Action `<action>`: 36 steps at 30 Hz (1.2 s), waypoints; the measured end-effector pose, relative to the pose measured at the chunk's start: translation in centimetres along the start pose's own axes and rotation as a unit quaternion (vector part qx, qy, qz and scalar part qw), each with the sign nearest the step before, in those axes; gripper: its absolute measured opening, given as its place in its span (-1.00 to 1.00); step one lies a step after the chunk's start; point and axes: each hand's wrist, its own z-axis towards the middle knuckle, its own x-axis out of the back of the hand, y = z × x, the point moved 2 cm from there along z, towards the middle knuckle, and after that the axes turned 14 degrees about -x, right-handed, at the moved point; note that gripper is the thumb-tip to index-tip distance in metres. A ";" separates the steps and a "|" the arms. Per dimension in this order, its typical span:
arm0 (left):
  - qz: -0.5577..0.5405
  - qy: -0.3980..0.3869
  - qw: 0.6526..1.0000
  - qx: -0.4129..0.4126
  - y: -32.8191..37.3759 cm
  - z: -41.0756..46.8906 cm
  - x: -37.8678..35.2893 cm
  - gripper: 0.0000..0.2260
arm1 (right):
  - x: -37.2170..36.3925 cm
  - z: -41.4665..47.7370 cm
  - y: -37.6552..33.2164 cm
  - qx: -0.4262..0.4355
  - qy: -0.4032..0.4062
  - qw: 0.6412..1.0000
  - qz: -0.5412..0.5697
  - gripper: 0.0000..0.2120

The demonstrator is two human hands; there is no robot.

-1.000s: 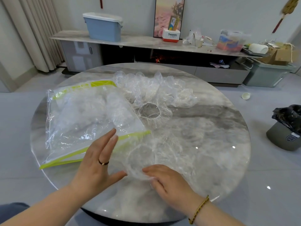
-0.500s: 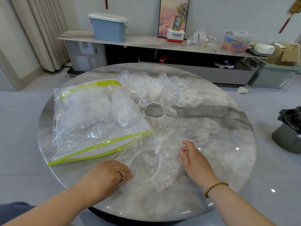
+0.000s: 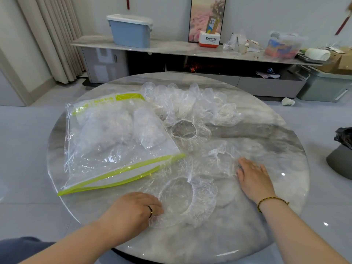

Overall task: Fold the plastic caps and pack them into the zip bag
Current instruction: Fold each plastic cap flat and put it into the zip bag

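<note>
I take the clear zip bag (image 3: 114, 145) with lime-green edge strips as my landmark. It lies flat on the round grey marble-pattern table (image 3: 270, 130), and folded clear caps (image 3: 112, 122) show through its film.

Just off the bag's near right corner, a clear crinkled plastic cap (image 3: 205, 197) with a gathered elastic rim is spread on the tabletop. Its film reaches the bag's green strip, and I cannot tell whether it slips beneath.

My left hand (image 3: 133, 210) sits in front of the bag's near edge, fingers curled down onto the cap's nearest rim and bunching the film under them. My right hand (image 3: 254, 179) lies well to the right of the bag, palm down, fingers straight and together, with the fingertips on the cap's right fringe.

Against the bag's right side rests a second cap (image 3: 202, 134), its round opening facing up. Beyond the bag's far right corner sits a loose heap of clear caps (image 3: 190, 103).
</note>
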 end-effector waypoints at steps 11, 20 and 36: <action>0.033 0.073 0.997 0.017 0.1 1.4 -1.4 -0.49 | 0.9 -5.0 -2.3 0.144 0.103 0.975 0.136 -0.57; 0.025 0.069 0.997 0.002 1.5 2.0 -1.3 -0.50 | -2.2 -11.7 -4.7 0.335 0.017 0.934 0.118 -0.66; -0.092 0.077 0.977 0.174 0.2 2.0 -1.2 -0.87 | 0.2 -7.7 -3.6 0.046 -0.137 0.923 0.357 -0.64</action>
